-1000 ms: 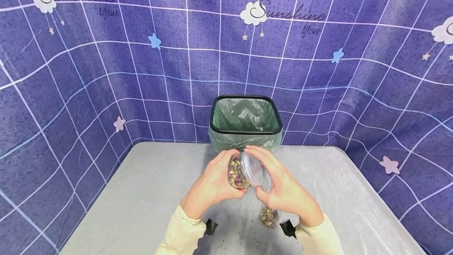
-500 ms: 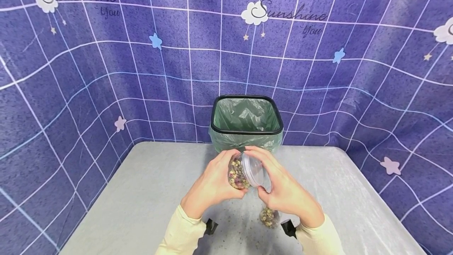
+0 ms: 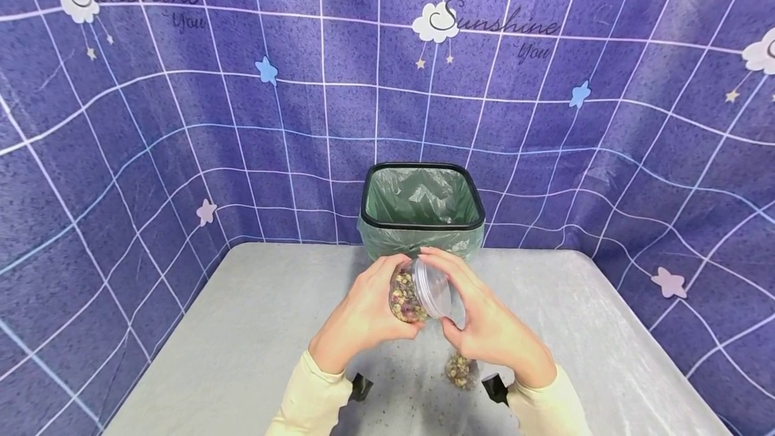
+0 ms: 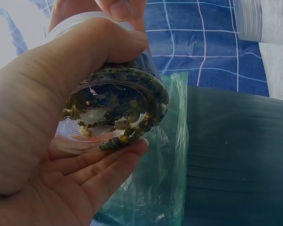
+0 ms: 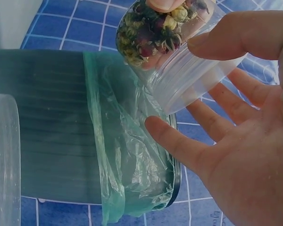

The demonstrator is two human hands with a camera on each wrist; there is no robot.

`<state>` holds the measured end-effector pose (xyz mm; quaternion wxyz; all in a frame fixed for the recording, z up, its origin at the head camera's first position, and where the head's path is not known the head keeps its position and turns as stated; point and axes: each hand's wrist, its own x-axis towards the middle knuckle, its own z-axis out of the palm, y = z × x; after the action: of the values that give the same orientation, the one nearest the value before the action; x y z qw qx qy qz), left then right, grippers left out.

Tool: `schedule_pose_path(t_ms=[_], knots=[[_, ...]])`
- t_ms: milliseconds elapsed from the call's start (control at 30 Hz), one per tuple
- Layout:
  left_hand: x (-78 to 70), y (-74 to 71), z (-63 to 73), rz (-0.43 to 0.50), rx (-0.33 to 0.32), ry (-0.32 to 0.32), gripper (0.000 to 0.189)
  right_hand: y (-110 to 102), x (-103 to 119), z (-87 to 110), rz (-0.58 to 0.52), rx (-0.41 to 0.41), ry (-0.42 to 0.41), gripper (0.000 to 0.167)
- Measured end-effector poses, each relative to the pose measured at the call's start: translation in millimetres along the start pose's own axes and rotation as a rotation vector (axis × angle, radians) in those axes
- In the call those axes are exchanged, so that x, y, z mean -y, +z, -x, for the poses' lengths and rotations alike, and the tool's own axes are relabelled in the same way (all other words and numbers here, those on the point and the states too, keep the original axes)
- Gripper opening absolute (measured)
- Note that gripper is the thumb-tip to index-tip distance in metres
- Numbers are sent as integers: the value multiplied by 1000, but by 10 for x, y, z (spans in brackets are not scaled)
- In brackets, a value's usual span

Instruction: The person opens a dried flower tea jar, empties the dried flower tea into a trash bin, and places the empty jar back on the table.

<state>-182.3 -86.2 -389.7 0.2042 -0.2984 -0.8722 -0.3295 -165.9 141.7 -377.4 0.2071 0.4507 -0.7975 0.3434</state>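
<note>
A clear plastic jar [image 3: 406,298] of dried flower buds is tilted sideways above the table, in front of the bin. My left hand [image 3: 366,308] grips its body, thumb on one side and fingers on the other. My right hand [image 3: 490,321] holds the clear, ribbed lid [image 3: 434,291] at the jar's mouth, between thumb and fingers. Yellowish and dark red buds [image 5: 151,35] show through the wall in the right wrist view. The left wrist view shows the jar's round base [image 4: 108,113]. How firmly the lid sits cannot be told.
A bin [image 3: 422,226] with a black rim and green liner stands behind my hands. Below my right hand lies another clump of dried flowers [image 3: 461,370], partly hidden. Crumbs dot the grey table [image 3: 272,328]. A patterned blue curtain [image 3: 303,120] surrounds it.
My right fingers and thumb have shifted very slightly on the lid. The jar and my left hand stay in nearly the same place.
</note>
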Motion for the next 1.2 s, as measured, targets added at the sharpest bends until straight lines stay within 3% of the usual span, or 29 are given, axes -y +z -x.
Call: schedule_pose_path(t_ms=[800,1200], knots=[[-9,-17,0,13,-12,-11,91,-97,5,40,-44,-1,84,113],[-16,-31,9,17,-6,2,91,-81,32,28,-47,-31,166,104]])
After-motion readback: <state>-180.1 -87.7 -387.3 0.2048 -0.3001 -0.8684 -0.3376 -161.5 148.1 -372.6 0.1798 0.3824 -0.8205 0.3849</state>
